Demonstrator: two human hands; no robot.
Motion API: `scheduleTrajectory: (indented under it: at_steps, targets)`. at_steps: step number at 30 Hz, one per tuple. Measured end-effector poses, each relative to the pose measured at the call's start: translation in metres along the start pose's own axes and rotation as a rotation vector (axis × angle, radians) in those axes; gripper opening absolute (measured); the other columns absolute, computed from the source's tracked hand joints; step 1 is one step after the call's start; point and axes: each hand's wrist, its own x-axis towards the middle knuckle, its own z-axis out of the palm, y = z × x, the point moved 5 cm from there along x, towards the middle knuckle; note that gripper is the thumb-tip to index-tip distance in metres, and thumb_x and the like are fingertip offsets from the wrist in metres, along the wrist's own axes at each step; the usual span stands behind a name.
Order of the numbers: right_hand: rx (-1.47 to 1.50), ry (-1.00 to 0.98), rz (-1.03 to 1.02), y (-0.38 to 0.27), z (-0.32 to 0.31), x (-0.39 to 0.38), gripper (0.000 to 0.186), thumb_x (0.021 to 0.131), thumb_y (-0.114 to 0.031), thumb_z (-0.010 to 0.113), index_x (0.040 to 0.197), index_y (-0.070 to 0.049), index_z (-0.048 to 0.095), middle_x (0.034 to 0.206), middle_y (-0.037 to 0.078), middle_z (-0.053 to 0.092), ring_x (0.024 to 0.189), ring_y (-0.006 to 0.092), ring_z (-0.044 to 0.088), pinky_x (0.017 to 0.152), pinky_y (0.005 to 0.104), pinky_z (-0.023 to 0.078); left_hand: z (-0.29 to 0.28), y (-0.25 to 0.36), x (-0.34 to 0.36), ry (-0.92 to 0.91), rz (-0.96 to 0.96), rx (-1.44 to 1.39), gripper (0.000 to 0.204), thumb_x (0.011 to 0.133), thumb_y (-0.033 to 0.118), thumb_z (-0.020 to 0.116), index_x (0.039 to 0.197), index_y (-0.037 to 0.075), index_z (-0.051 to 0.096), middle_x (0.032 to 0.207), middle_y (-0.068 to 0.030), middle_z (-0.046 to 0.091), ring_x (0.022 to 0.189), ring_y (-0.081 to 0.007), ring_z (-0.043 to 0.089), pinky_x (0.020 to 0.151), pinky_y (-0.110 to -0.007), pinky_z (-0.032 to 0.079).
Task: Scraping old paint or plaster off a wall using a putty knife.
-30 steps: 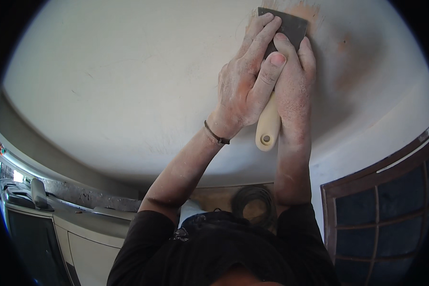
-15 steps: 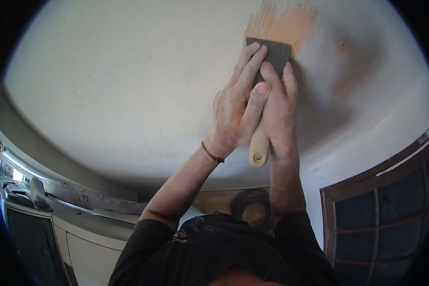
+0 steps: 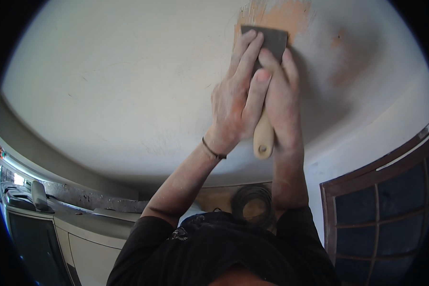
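The left hand (image 3: 232, 105) and the right hand (image 3: 285, 105) press together around a scraper (image 3: 274, 40) in the upper middle of the frame, right of centre. The left hand lies flat, its extended fingers close together on the blade's left part and its thumb over the handle, against the right hand. The right hand is partly curled about the handle, one fingertip on the blade and another at its right edge; how tightly it closes underneath, I cannot tell.

The scraper's long axis runs nearly straight up and down the frame: the broad grey blade points to the top, its edge dipping slightly rightward, and the pale handle's holed end points to the bottom. The hands hide its middle.

The blade sits over the lower part of an orange patch (image 3: 286, 16) on the pale wall (image 3: 128, 76). A dark cord bracelet (image 3: 213, 150) circles the left wrist. Near the lower middle lies a dark coil (image 3: 240, 202); a brown-framed paned panel (image 3: 324, 205) stands lower right, a pale cabinet (image 3: 93, 252) lower left.
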Motion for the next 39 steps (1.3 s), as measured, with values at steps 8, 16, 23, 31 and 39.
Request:
scheduleTrajectory:
  at_steps: [8, 16, 23, 31, 39]
  targets:
    - [0.019, -0.029, -0.017, -0.025, 0.007, 0.015, 0.032, 0.099, -0.025, 0.053, 0.112, 0.003, 0.052, 0.098, 0.014, 0.063, 0.093, 0.0204, 0.06, 0.083, 0.0364, 0.049, -0.002, 0.001, 0.023, 0.004, 0.065, -0.009, 0.053, 0.102, 0.032, 0.051, 0.144, 0.0, 0.048, 0.149, -0.0243, 0.046, 0.124, -0.0404, 0.059, 0.09, -0.038, 0.055]
    - [0.068, -0.031, 0.061, -0.024, 0.007, 0.01, 0.031, 0.099, -0.026, 0.054, 0.114, 0.001, 0.052, 0.099, 0.016, 0.062, 0.093, 0.0249, 0.06, 0.084, 0.0381, 0.049, -0.001, 0.005, 0.022, -0.006, -0.004, -0.004, 0.051, 0.104, 0.033, 0.047, 0.143, 0.0, 0.05, 0.149, -0.0227, 0.047, 0.107, -0.0374, 0.068, 0.082, -0.04, 0.056]
    - [-0.036, 0.009, -0.049, 0.003, -0.003, 0.0, 0.036, 0.099, -0.028, 0.054, 0.117, 0.003, 0.051, 0.101, 0.02, 0.062, 0.095, 0.0273, 0.06, 0.086, 0.0391, 0.048, 0.001, -0.001, 0.006, 0.034, 0.043, 0.007, 0.05, 0.104, 0.032, 0.047, 0.141, 0.0, 0.051, 0.147, -0.0235, 0.049, 0.113, -0.0411, 0.064, 0.086, -0.039, 0.055]
    - [-0.35, 0.101, -0.379, 0.035, -0.002, -0.016, 0.036, 0.1, -0.029, 0.053, 0.113, 0.004, 0.052, 0.101, 0.02, 0.059, 0.092, 0.0297, 0.058, 0.084, 0.0407, 0.048, -0.002, -0.017, -0.026, -0.006, 0.065, -0.011, 0.051, 0.103, 0.027, 0.048, 0.144, -0.002, 0.048, 0.148, -0.0268, 0.047, 0.129, -0.0424, 0.055, 0.097, -0.039, 0.052]
    - [-0.05, 0.043, -0.121, 0.042, -0.005, -0.019, 0.034, 0.102, -0.029, 0.052, 0.118, 0.001, 0.05, 0.103, 0.018, 0.059, 0.092, 0.0272, 0.057, 0.083, 0.0404, 0.047, -0.001, -0.013, -0.024, -0.03, 0.064, -0.023, 0.054, 0.102, 0.032, 0.052, 0.146, 0.002, 0.048, 0.149, -0.0251, 0.047, 0.128, -0.041, 0.056, 0.094, -0.038, 0.053]
